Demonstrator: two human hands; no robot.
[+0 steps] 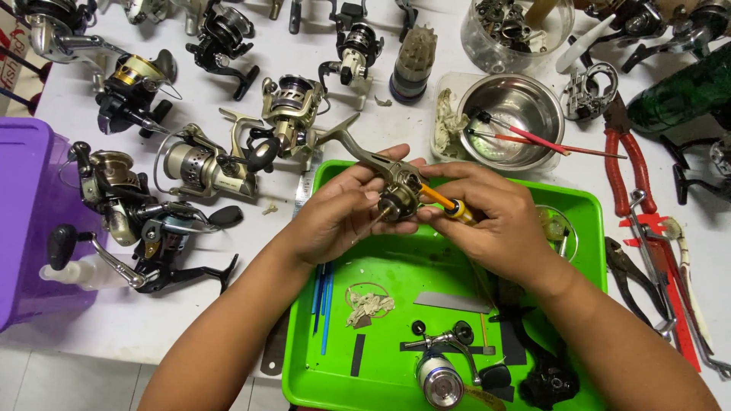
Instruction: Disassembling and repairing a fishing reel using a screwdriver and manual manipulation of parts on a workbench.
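A purple bin [27,221] sits far left of the green tray [381,380], at the table edge. Between bin and tray lie several fishing reels: a dark one [145,228] with a long crank handle nearest the bin, a silver one [202,164] beyond it, and a gold-toned one [293,114] just behind the tray's back left corner.

Above the tray's back half, the left hand [339,213] is closed around a bronze reel body [396,190], fingers wrapped at its underside and thumb on top; the body's foot sticks out up and left, past the tray's back rim. The right hand [495,221] meets it from the other side, gripping a yellow-handled screwdriver [449,205] whose tip rests against the reel body. Both hands touch at the fingertips around the part.

Inside the tray, below the hands, lie blue sticks [325,304] by the left wall, a small pale gear cluster [369,304], a grey flat strip [453,302], and a silver spool with a handle [442,373] near the front rim.

Behind the tray's back right corner stands a steel bowl [512,118] holding red-handled brushes [533,141]. Right of the tray lie red-handled pliers [628,164] and more hand tools [670,281].
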